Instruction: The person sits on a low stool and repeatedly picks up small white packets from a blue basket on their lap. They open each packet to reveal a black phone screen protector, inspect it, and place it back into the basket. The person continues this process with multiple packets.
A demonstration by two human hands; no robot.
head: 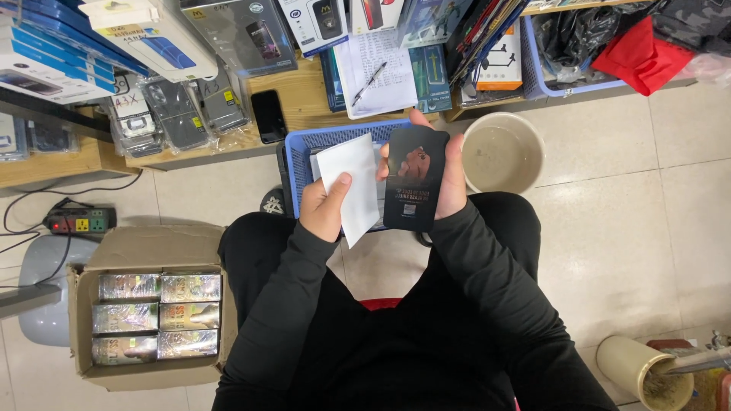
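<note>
A flat white paper sleeve (352, 186) is gripped in the left hand (324, 207), thumb pressed across its front, fingers curled shut behind it. Just beside it, a slim black rectangular package with a dark printed picture (415, 179) is held upright in the right hand (449, 171), fingers closed along its right edge and over its top. The two are held edge to edge above the lap, in front of a blue plastic mesh basket (304, 144) that sits on the tiled floor (647, 228).

To the right of the basket a round beige plastic bucket (502, 152) is seen. On the low wooden counter (301, 95) beyond, a black phone (268, 116) lies flat, clear-wrapped phone cases (179, 114) are stacked to its left, and a pen (369, 82) rests on a written sheet. At lower left, an open cardboard box (148, 251) is filled with shiny foil-wrapped packs (156, 316) in two columns. A black power strip (80, 221) lies on the floor near it. Black sleeves cover both arms.
</note>
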